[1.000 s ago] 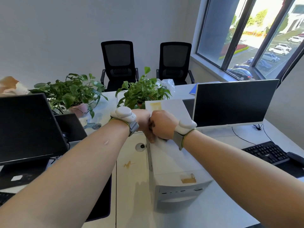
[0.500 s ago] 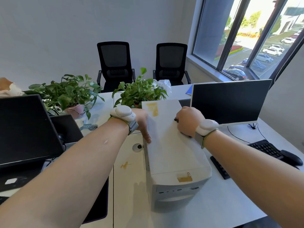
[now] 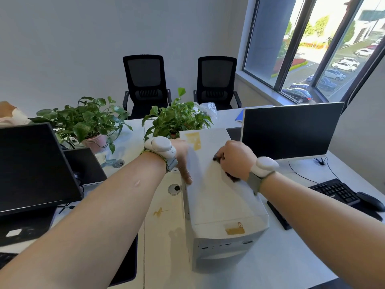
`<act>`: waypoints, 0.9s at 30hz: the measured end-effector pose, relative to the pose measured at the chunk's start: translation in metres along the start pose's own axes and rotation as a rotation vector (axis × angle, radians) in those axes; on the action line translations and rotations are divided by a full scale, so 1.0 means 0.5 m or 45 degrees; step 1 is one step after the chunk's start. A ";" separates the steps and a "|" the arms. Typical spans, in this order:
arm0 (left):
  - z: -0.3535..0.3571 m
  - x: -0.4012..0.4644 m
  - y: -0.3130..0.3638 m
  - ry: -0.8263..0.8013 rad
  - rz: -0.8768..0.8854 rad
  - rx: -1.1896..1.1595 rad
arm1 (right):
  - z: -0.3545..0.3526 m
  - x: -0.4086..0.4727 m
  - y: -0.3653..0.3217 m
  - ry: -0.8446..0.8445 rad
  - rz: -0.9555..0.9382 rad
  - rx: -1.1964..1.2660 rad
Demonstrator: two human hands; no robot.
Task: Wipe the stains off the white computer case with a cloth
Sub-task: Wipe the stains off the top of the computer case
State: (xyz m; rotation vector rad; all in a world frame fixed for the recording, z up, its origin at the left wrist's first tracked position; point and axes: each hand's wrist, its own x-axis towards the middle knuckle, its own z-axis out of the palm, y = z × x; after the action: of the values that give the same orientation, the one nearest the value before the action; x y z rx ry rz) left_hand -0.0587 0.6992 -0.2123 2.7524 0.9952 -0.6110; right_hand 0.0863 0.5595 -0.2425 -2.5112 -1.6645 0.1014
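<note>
Head view: right hand is wiping the computer case lying on the desk.
Its fingers are curling round a dark cloth; left hand is bracing the edge, finger state unclear. Yellow stains are remaining.

Two potted plants beyond the hands — monitor, keyboard, mouse to their right

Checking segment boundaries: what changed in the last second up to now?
The hands parted: a second ago they met at the middle of the white computer case. The right hand, gripping a dark cloth, moved to the case's right side; the left hand shifted to its left edge. Both yellowish stains stayed, the far one and the near one; case, monitors and plants unmoved.
</note>
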 end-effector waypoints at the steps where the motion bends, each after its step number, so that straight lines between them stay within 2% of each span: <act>1: 0.004 0.000 -0.006 0.014 0.001 -0.004 | 0.000 0.020 -0.011 0.006 0.059 0.008; 4: 0.013 0.000 -0.012 0.047 0.001 -0.017 | -0.001 0.065 -0.051 0.032 0.089 0.128; 7: 0.025 0.018 -0.020 0.031 0.005 -0.025 | 0.005 0.090 -0.099 0.131 -0.068 0.209; 10: 0.017 -0.001 -0.013 -0.033 -0.013 -0.029 | 0.027 0.120 -0.135 0.062 -0.272 0.054; 14: 0.013 -0.005 -0.018 -0.092 -0.002 -0.142 | 0.028 0.126 -0.122 -0.026 -0.328 -0.199; 16: 0.017 -0.004 -0.023 -0.148 -0.010 -0.167 | 0.026 0.128 -0.092 -0.058 -0.313 -0.268; 19: 0.020 -0.004 -0.026 -0.165 -0.028 -0.174 | 0.007 0.122 -0.028 -0.150 -0.139 -0.326; 23: 0.009 -0.012 -0.016 -0.190 -0.045 -0.157 | -0.020 0.119 0.032 -0.108 0.094 -0.305; 27: 0.017 0.009 -0.020 -0.235 -0.034 -0.182 | -0.021 0.103 0.002 -0.118 0.074 -0.269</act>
State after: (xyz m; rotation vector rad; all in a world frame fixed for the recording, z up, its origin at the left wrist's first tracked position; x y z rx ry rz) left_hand -0.0650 0.7072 -0.2217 2.5111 0.9930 -0.7516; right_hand 0.1085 0.6057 -0.2315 -2.7498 -1.7197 0.0499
